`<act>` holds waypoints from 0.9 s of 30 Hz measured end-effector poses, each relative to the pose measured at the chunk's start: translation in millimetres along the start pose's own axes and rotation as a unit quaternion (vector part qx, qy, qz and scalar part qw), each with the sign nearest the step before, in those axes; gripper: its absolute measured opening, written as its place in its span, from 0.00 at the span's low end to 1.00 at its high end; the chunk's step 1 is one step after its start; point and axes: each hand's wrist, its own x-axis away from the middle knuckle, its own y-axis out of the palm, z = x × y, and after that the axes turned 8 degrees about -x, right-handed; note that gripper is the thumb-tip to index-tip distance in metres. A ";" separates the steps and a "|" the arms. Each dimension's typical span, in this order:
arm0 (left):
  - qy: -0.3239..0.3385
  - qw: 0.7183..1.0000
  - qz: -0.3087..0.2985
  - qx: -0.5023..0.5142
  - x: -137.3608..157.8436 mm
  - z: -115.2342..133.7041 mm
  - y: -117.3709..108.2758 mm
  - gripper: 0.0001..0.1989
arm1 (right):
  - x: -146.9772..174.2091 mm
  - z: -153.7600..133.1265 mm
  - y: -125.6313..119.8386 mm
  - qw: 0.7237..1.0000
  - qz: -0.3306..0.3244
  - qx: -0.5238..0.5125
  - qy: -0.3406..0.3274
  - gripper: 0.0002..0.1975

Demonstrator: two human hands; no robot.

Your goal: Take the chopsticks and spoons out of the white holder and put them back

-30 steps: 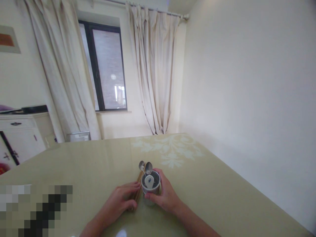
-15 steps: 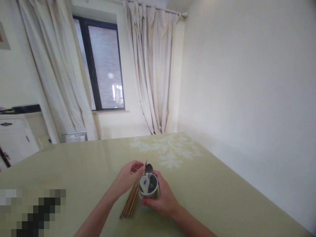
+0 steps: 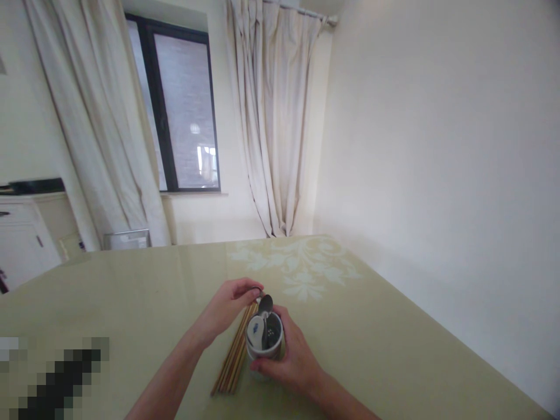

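Note:
My right hand (image 3: 297,356) is wrapped around a round utensil holder (image 3: 263,354), pale-rimmed with a dark inside and small drain holes at the bottom. A white ceramic spoon (image 3: 256,331) with a blue mark stands in it, bowl up. Beside that a metal spoon (image 3: 265,304) rises above the rim. At the top of the metal cutlery, my left hand (image 3: 231,303) pinches with thumb and fingers; its fingertips partly cover what they grip. Several wooden chopsticks (image 3: 231,364) lie on the table left of the holder, their far ends beneath the left hand.
The green-yellow table (image 3: 144,309) has a white leaf pattern (image 3: 301,268) at its far end. A wall (image 3: 437,175) runs along the right side. Behind stand a window (image 3: 188,111), curtains (image 3: 280,116) and a white cabinet (image 3: 26,239). A blurred dark patch (image 3: 61,382) covers the lower left.
My left fingers have closed at the top of the metal cutlery beside the holder. The holder has shifted slightly nearer in view, still held by my right hand. The camera view has moved a little.

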 end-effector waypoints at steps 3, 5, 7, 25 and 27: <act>0.004 0.992 0.117 0.055 -0.2 5.7 -18.6 0.21 | 0.7 -2.2 -0.1 1.000 0.004 0.006 0.011 0.44; 0.019 0.963 0.243 0.113 0.1 4.1 -37.9 0.22 | 1.4 -2.8 -0.4 1.000 0.004 0.006 0.015 0.43; 0.031 0.924 0.344 0.162 0.8 -3.3 -57.6 0.22 | 1.9 -2.5 -0.6 1.000 0.001 0.007 0.014 0.41; -0.144 0.970 0.091 -0.171 1.1 -110.0 -10.3 0.20 | 0.9 -3.9 -1.8 1.000 -0.008 0.001 0.016 0.41; -0.142 0.966 0.105 -0.191 -1.8 -102.9 -12.4 0.19 | 0.8 -2.6 -1.9 1.000 -0.007 0.002 0.019 0.41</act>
